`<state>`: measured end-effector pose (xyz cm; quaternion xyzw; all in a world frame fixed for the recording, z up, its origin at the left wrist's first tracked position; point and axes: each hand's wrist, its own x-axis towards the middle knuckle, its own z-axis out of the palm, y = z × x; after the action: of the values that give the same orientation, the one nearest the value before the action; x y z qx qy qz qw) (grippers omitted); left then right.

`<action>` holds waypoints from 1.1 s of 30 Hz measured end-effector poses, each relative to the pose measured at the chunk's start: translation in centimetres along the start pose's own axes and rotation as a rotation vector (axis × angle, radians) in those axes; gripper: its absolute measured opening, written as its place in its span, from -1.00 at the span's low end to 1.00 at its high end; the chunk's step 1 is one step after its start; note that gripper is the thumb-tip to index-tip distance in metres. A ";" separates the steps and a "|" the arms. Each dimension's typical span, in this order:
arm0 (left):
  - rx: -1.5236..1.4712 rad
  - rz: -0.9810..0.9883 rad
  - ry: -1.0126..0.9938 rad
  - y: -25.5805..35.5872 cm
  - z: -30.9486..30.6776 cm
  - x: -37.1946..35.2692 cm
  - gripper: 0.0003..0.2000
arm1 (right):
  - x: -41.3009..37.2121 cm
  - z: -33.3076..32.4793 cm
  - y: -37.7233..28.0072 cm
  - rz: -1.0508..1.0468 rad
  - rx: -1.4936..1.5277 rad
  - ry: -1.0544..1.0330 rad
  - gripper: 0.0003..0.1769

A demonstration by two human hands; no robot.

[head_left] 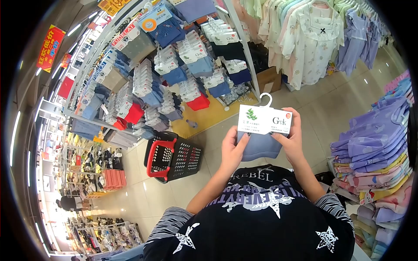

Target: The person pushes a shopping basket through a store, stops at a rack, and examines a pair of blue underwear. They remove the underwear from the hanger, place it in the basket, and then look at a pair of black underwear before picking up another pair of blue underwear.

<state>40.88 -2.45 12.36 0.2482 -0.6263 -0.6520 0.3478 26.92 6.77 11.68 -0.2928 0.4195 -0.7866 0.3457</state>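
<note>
A pack of blue-grey underwear (261,150) with a white printed card and a small white hanger hook is held up in front of my chest. My left hand (235,145) grips its left side, thumb across the front at the card's lower edge. On the other side my right hand (292,137) is closed round the edge of the card, its thumb also in front. The fingers behind the pack are partly hidden. Ahead, a rack (246,39) carries many similar packs in blue, red and black, hung in rows.
A black shopping basket (185,154) with a red handle stands on the tiled floor to the left. Folded purple clothes (370,128) are stacked on the right. Children's clothes (315,45) hang at the back right. Shelves of goods (80,174) line the far left.
</note>
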 end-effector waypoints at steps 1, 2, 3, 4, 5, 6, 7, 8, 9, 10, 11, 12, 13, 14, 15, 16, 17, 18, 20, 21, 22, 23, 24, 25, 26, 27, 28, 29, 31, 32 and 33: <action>0.005 -0.005 0.003 0.0 0.0 0.0 -0.85 | 0.0 0.0 0.0 0.000 0.012 0.006 -0.30; 0.012 -0.020 -0.005 0.0 -0.1 0.0 -0.85 | 0.0 0.0 0.1 0.000 0.023 0.012 -0.30; 0.017 -0.033 -0.012 0.0 -0.1 0.0 -0.85 | 0.0 0.0 0.3 0.004 0.028 0.011 -0.30; 0.021 -0.035 -0.008 -0.1 -0.2 0.0 -0.85 | 0.0 -0.1 0.5 0.004 0.027 0.014 -0.30; 0.044 -0.046 -0.021 -0.1 -0.3 0.0 -0.86 | 0.0 -0.2 0.6 0.006 0.025 0.018 -0.30; 0.066 -0.060 -0.034 -0.1 -0.5 -0.1 -0.86 | -0.1 -0.2 0.8 0.013 0.031 0.016 -0.30; 0.071 -0.064 -0.028 -0.1 -0.6 -0.1 -0.86 | 0.0 0.0 0.9 0.001 0.034 0.024 -0.31; 0.075 -0.064 -0.028 -0.1 -0.6 -0.1 -0.86 | 0.1 0.0 0.9 -0.011 0.037 0.031 -0.31; 0.078 -0.065 -0.029 0.0 -0.7 -0.2 -0.86 | 0.1 0.0 1.0 -0.004 0.041 0.029 -0.31; 0.082 -0.070 -0.023 0.0 -0.8 -0.3 -0.86 | 0.2 0.0 1.1 -0.006 0.037 0.009 -0.31; 0.084 -0.069 -0.025 0.1 -0.9 -0.3 -0.85 | 0.2 0.0 1.2 -0.009 0.033 -0.012 -0.31; 0.086 -0.068 -0.026 0.1 -1.0 -0.4 -0.85 | 0.3 0.0 1.3 -0.003 0.038 -0.014 -0.31; 0.090 -0.073 -0.020 0.2 -1.0 -0.5 -0.85 | 0.3 0.0 1.4 -0.008 0.041 -0.030 -0.30; 0.096 -0.080 -0.016 0.4 -1.1 -0.6 -0.84 | 0.3 0.0 1.5 -0.013 0.044 -0.046 -0.30; 0.102 -0.087 -0.012 0.4 -1.2 -0.7 -0.84 | 0.4 0.1 1.8 -0.007 0.049 -0.051 -0.30; 0.106 -0.089 -0.004 0.4 -1.3 -0.8 -0.84 | 0.5 0.2 2.0 -0.031 0.053 -0.053 -0.30; 0.102 -0.080 -0.002 0.3 -1.5 -0.9 -0.85 | 0.6 0.3 2.2 -0.054 0.056 -0.056 -0.30; 0.098 -0.073 0.000 0.3 -1.7 -1.0 -0.85 | 0.7 0.5 2.3 -0.048 0.061 -0.062 -0.30; 0.102 -0.077 0.014 0.2 -2.1 -1.4 -0.86 | 0.7 0.9 2.3 -0.056 0.049 -0.064 -0.30; 0.102 -0.079 0.020 0.2 -2.2 -1.5 -0.86 | 0.6 1.0 2.5 -0.050 0.051 -0.070 -0.30; 0.100 -0.081 0.028 0.1 -2.4 -1.8 -0.86 | 0.6 1.1 2.6 -0.021 0.054 -0.079 -0.30; 0.098 -0.087 0.038 0.1 -2.5 -2.0 -0.86 | 0.5 1.2 2.7 0.008 0.055 -0.089 -0.29; 0.095 -0.092 0.048 0.0 -2.6 -2.2 -0.86 | 0.4 1.3 2.8 0.014 0.053 -0.094 -0.29; 0.091 -0.094 0.054 0.0 -2.8 -2.4 -0.86 | 0.3 1.5 2.8 0.021 0.051 -0.100 -0.29; 0.082 -0.098 0.062 0.0 -2.9 -2.6 -0.87 | 0.2 1.7 2.7 0.027 0.048 -0.105 -0.28; 0.073 -0.100 0.067 0.0 -3.0 -2.7 -0.87 | 0.1 1.8 2.7 0.029 0.043 -0.108 -0.28; 0.066 -0.100 0.070 0.0 -3.0 -2.8 -0.87 | 0.1 1.9 2.7 0.025 0.030 -0.114 -0.27; 0.050 -0.107 0.078 0.0 -3.1 -3.0 -0.87 | 0.0 2.0 2.7 0.021 0.015 -0.120 -0.27; 0.023 -0.113 0.094 -0.3 -3.1 -3.4 -0.87 | 0.0 2.0 2.9 0.029 -0.004 -0.125 -0.26; 0.012 -0.122 0.097 -0.4 -3.2 -3.7 -0.86 | -0.1 2.1 3.0 0.035 -0.014 -0.125 -0.26; 0.002 -0.131 0.103 -0.6 -3.3 -3.9 -0.85 | -0.1 2.3 2.9 0.043 -0.022 -0.136 -0.26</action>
<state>45.85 -1.61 11.06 0.3221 -0.5906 -0.6593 0.3359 29.58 4.62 10.23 -0.3401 0.4098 -0.7528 0.3870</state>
